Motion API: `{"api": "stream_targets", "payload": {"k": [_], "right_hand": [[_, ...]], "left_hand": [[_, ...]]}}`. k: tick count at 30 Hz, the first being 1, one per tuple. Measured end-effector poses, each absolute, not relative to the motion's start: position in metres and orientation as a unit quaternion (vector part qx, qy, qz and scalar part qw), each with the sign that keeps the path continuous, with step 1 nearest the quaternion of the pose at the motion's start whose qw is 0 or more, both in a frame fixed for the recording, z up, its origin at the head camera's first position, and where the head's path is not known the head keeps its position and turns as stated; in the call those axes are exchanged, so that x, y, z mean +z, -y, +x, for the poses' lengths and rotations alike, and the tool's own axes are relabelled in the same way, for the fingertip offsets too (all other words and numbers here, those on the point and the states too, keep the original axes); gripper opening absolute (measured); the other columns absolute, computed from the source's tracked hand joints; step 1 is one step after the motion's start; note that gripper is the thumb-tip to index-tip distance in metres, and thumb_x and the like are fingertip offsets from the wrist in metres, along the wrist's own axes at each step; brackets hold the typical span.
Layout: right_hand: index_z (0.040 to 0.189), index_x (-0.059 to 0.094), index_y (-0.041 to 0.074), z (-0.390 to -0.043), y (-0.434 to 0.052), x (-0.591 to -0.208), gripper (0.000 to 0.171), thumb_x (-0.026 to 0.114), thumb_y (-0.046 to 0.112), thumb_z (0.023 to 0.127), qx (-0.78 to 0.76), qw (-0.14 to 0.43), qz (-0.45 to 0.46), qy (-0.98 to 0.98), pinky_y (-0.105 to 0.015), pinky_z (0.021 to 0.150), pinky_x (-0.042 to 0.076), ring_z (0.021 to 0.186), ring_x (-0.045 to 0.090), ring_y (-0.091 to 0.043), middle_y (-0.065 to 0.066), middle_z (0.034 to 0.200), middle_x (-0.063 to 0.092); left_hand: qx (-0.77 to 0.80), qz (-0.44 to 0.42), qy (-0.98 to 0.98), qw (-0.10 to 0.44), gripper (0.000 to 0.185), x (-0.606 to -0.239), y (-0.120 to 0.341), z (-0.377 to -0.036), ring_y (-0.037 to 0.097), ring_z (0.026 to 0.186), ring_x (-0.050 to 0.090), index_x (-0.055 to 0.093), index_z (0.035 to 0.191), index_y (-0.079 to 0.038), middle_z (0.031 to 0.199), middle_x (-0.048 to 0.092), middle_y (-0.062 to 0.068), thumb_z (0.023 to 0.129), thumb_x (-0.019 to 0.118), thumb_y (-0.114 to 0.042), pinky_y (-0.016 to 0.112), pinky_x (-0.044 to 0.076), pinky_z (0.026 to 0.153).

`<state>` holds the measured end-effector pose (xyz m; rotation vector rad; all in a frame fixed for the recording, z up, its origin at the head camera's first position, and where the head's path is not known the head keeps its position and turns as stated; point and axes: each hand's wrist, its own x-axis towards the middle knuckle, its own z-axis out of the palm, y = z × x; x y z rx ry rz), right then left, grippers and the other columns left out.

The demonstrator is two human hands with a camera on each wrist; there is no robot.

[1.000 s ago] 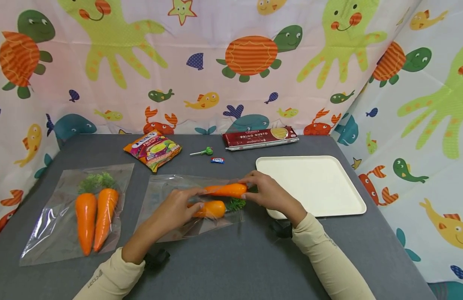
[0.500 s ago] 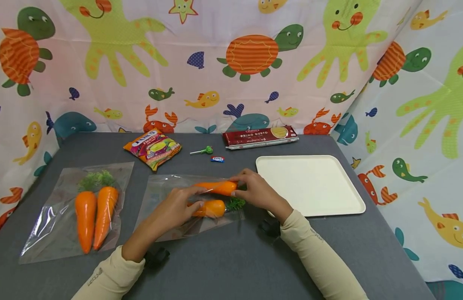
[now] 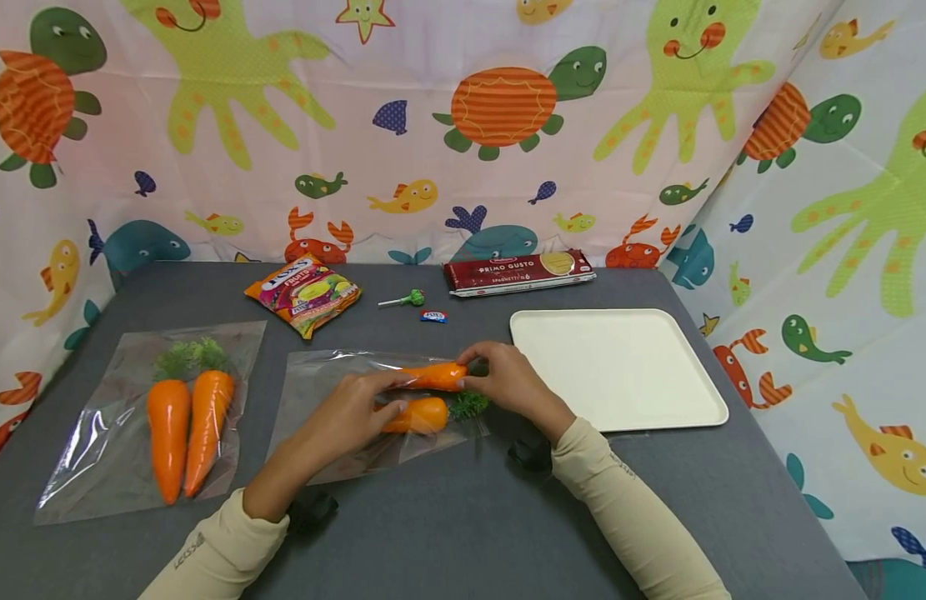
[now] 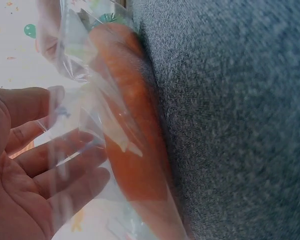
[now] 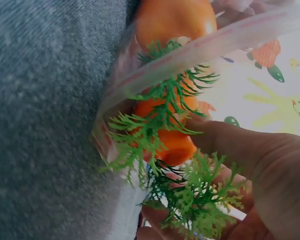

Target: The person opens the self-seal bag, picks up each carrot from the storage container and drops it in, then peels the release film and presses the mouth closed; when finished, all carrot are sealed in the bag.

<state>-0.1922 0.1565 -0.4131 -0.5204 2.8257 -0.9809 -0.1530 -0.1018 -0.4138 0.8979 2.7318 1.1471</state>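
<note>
Pinched at its leafy end, the upper carrot (image 3: 432,376) sits in your right hand (image 3: 508,385), thumb and fingers curled round the orange top and green fronds. The right wrist view shows the fronds spilling over your fingers (image 5: 250,150), with the bag's open rim (image 5: 200,55) curving across the carrot. Your left hand (image 3: 342,417) rests on the clear bag (image 3: 335,400) with the fingers fairly straight; in the left wrist view the film (image 4: 90,125) lies across your fingers (image 4: 55,160), carrot (image 4: 135,150) just behind it. Whether those fingers actually pinch the film, you cannot tell.

A second carrot (image 3: 417,415) lies in the same bag, just near of the held one, its greens (image 3: 468,406) poking out at the right edge. Bag and both carrots sit mid-table on the grey cloth (image 3: 463,517).

At the left, well apart, a second bag (image 3: 110,450) holds two more carrots (image 3: 185,433), side by side, greens at the far end. On the right, a cream tray (image 3: 620,367) lies just beside your right hand. Along the far edge: a snack packet (image 3: 303,293), a green lollipop (image 3: 406,299), a small wrapped sweet (image 3: 433,316) and a red spaghetti pack (image 3: 518,272).
</note>
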Motion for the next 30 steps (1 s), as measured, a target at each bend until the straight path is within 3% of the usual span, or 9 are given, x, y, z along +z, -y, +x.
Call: {"api": "stream_targets", "payload": {"k": [8, 14, 22, 27, 30], "right_hand": [[0.105, 0.075, 0.010, -0.190, -0.156, -0.412, 0.020, 0.075, 0.016, 0.087, -0.313, 0.062, -0.188, -0.929, -0.037, 0.085, 0.052, 0.093, 0.065, -0.018, -0.001, 0.099, 0.072], [0.110, 0.074, 0.009, -0.189, -0.156, -0.410, 0.021, 0.071, 0.017, 0.091, -0.323, 0.076, -0.240, -0.912, -0.038, 0.087, 0.053, 0.096, 0.064, -0.017, -0.002, 0.105, 0.071], [0.120, 0.068, 0.006, -0.170, -0.175, -0.398, 0.027, 0.065, 0.012, 0.095, -0.368, 0.039, -0.295, -0.881, -0.045, 0.090, 0.051, 0.108, 0.062, -0.023, -0.006, 0.118, 0.067], [0.110, 0.071, 0.004, -0.146, -0.187, -0.394, 0.019, 0.065, 0.012, 0.095, -0.383, -0.039, -0.253, -0.888, -0.036, 0.078, 0.055, 0.089, 0.062, -0.016, -0.002, 0.104, 0.068], [0.097, 0.074, 0.007, -0.131, -0.191, -0.394, 0.015, 0.064, 0.018, 0.096, -0.385, -0.039, -0.204, -0.899, -0.030, 0.065, 0.052, 0.072, 0.058, -0.011, 0.002, 0.087, 0.068]], "left_hand": [[0.363, 0.284, -0.887, 0.022, 0.035, -0.415, 0.100, -0.152, 0.021, 0.100, 0.065, 0.065, 0.124, -0.003, 0.118, 0.067, 0.010, 0.090, 0.071, -0.011, 0.041, 0.055, 0.080], [0.360, 0.281, -0.889, 0.028, 0.033, -0.416, 0.100, -0.150, 0.026, 0.103, 0.063, 0.065, 0.123, -0.002, 0.117, 0.066, 0.012, 0.091, 0.070, -0.011, 0.044, 0.053, 0.084], [0.362, 0.277, -0.889, 0.031, 0.035, -0.415, 0.099, -0.149, 0.026, 0.104, 0.064, 0.064, 0.124, -0.002, 0.118, 0.066, 0.013, 0.091, 0.070, -0.012, 0.044, 0.053, 0.084], [0.369, 0.280, -0.886, 0.025, 0.035, -0.415, 0.099, -0.151, 0.032, 0.115, 0.058, 0.064, 0.124, -0.002, 0.125, 0.062, 0.014, 0.091, 0.070, -0.013, 0.050, 0.049, 0.092], [0.368, 0.283, -0.886, 0.017, 0.037, -0.415, 0.099, -0.153, 0.035, 0.122, 0.053, 0.064, 0.125, -0.002, 0.131, 0.059, 0.016, 0.090, 0.071, -0.012, 0.054, 0.044, 0.097]]}}
